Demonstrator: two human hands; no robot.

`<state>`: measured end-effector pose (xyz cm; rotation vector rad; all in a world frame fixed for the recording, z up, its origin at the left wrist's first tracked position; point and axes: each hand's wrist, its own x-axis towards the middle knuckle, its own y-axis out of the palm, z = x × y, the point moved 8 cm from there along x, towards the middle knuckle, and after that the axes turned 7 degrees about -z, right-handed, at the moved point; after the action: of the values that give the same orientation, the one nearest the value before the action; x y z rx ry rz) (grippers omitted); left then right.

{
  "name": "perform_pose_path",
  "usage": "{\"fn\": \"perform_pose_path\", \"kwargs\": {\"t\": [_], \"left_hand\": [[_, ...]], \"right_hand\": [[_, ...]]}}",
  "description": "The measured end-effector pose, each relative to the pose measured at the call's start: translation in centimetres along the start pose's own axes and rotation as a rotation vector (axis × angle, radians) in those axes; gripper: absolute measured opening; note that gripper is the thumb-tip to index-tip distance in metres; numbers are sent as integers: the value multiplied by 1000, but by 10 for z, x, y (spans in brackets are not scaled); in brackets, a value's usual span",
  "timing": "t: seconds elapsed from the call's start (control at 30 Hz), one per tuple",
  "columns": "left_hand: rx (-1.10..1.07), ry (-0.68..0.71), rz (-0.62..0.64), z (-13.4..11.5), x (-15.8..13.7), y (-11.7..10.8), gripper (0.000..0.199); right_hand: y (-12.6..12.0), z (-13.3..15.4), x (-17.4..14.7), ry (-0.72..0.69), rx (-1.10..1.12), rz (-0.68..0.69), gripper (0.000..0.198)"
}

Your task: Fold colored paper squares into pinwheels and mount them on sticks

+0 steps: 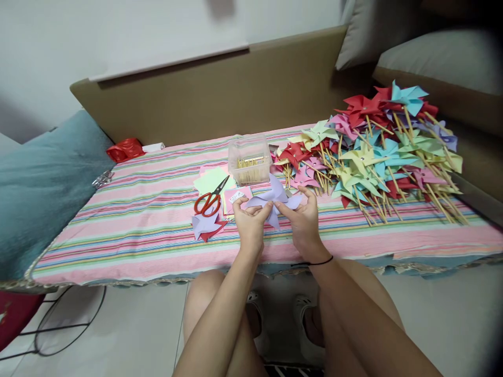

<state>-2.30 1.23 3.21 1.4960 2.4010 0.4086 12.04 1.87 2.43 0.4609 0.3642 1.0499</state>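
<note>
Between my two hands is a lilac paper pinwheel [275, 188], held up over the striped cloth near its front edge. Thumb and fingers of my left hand [251, 222] pinch it near the centre from the left. My right hand [304, 225] pinches it from the right, thumb close to the middle. No stick shows on this pinwheel; its centre is partly covered by my thumbs. Just left lie scissors [210, 200] with orange-red handles, resting on coloured paper squares [208, 180] and cut lilac paper [203, 225]. Behind my hands stands a clear plastic box [249, 144] of short golden sticks.
A large heap of finished pinwheels [363, 159] on sticks covers the right side of the striped cloth [129, 209]. At the back left are a red plastic bag [126, 151] and a white roll [154, 147]. A teal cushion [51, 193] borders the left, a brown backrest [204, 97] the rear.
</note>
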Motion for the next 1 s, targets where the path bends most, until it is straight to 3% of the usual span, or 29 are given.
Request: {"fn": "perform_pose_path", "kwargs": {"t": [0.23,0.4,0.6,0.77,0.9,1.0], "left_hand": [[14,-24,83,2,0,6,64],[44,-14,-4,1,-1,1,59],[-35,-107,-74,10,-1,-1,63],[63,-109,79,2,3,2,59],[234,-163,327,-1,2,6,54],[331,-173,394,0,1,5,55]], "right_hand": [[-5,0,4,43,-8,-15,73],[-3,0,3,16,-29,33,70],[0,-4,1,41,-42,55,72],[-6,-2,11,107,-108,94,73],[-10,-8,14,224,-239,206,70],[-9,-10,9,269,-313,304,69]]}}
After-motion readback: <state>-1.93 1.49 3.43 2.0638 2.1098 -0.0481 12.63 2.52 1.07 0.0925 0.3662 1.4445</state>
